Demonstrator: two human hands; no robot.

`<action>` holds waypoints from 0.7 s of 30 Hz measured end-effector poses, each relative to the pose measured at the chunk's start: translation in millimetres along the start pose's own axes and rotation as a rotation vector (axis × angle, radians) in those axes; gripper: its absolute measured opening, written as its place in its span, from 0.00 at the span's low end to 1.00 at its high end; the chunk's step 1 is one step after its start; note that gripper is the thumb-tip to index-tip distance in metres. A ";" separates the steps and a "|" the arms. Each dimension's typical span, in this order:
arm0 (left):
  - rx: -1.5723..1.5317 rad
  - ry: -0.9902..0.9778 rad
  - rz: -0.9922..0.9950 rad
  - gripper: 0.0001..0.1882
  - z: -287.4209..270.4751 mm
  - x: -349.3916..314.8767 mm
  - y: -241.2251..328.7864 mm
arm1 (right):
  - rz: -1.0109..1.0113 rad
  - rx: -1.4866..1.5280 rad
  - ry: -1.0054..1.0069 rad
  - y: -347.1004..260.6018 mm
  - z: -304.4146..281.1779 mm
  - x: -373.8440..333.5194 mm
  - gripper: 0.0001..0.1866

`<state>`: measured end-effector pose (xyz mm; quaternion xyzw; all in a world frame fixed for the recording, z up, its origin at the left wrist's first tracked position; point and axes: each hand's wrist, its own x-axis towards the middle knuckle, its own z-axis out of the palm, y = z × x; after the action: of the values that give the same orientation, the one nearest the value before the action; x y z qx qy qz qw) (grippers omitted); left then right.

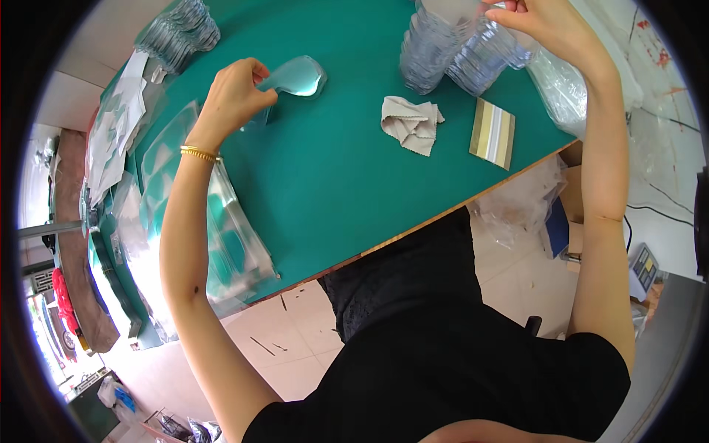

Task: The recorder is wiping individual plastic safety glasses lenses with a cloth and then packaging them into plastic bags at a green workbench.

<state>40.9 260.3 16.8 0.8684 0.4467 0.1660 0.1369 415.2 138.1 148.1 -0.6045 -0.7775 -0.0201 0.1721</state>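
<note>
Two bare hands were spread wide over a green desk (pixel 340 184). At far left, the left hand (pixel 238 94) had its fingers pinched on a clear, curved plastic piece (pixel 304 77), whose rounded end pointed right. At far right, the right hand (pixel 543 22) was at the far end of two leaning stacks of clear plastic (pixel 428 59); whether its fingers gripped anything could not be told. A crumpled pale cloth (pixel 410 125) and a striped card (pixel 492 134) lay just nearer than the stacks, and clear plastic sheets (pixel 236 236) lay at near left.

The risks seemed to come from thin, slick plastic: a light pinch could let the piece slip, and bare skin could smudge it. A hard tug might topple the stacks or lift several layers stuck together. The left forearm, if lowered, could drag the loose sheets off the desk.
</note>
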 end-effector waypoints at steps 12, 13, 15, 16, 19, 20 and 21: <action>-0.065 0.248 0.064 0.17 -42.2 -110.4 37.3 | 0.001 0.016 -0.164 3.4 -7.1 12.1 0.17; -0.081 0.239 0.000 0.16 -43.0 -124.3 42.1 | 0.002 0.015 -0.168 6.5 -4.1 14.7 0.17; -0.120 0.245 -0.082 0.15 -41.9 -145.3 45.1 | 0.119 0.042 -0.247 6.5 -1.9 17.7 0.18; -0.129 0.243 -0.078 0.15 -40.6 -153.3 45.3 | 0.113 -0.018 -0.243 4.7 -4.7 19.2 0.17; -0.133 0.284 -0.121 0.14 -38.4 -174.8 45.0 | 0.058 0.022 -0.289 8.3 -6.0 26.5 0.17; -0.139 0.308 -0.119 0.14 -38.0 -180.3 46.6 | 0.055 0.021 -0.291 9.1 -5.4 28.2 0.17; -0.146 0.332 -0.116 0.14 -37.2 -183.6 48.3 | 0.048 0.004 -0.304 10.1 -5.0 29.3 0.17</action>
<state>-39.3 85.6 38.7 0.7896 0.4992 0.3309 0.1334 419.8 166.9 159.6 -0.6186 -0.7800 0.0774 0.0544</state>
